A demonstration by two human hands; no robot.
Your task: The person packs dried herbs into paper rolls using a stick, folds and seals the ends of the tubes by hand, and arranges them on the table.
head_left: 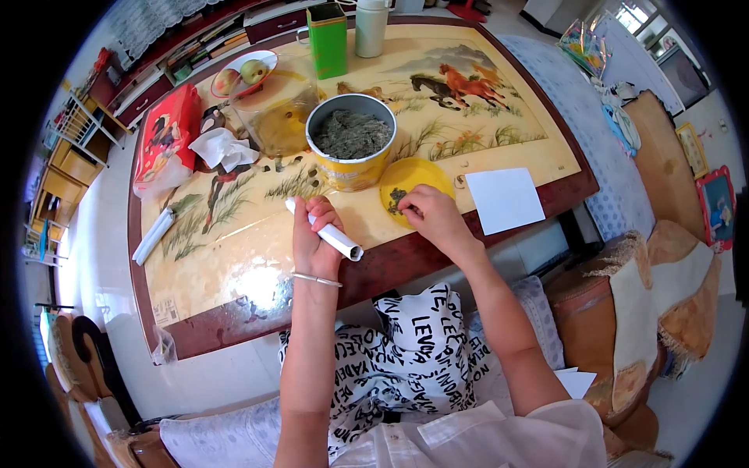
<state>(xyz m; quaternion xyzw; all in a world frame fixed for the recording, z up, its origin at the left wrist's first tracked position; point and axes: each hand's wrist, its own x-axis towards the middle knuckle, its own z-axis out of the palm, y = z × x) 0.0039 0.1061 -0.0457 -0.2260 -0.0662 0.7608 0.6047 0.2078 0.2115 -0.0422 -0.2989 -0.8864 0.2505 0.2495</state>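
My left hand (317, 238) is wrapped round a rolled white paper tube (335, 240), whose open end points to the lower right. My right hand (425, 212) has its fingers pinched together at a yellow lid (419, 173), beside a small heap of dark green dried bits (397, 200). Whatever lies between those fingertips is hidden. Behind my hands stands a yellow tub (353, 173) filled with grey-green dried material (351, 134). A flat white sheet of paper (505, 200) lies right of the lid.
Rolled white papers (154, 235) lie at the table's left edge. A red package (167, 140), crumpled tissue (224, 149), clear plastic container (279, 117), fruit bowl (244, 72), green box (327, 41) and pale bottle (370, 30) stand or lie farther back.
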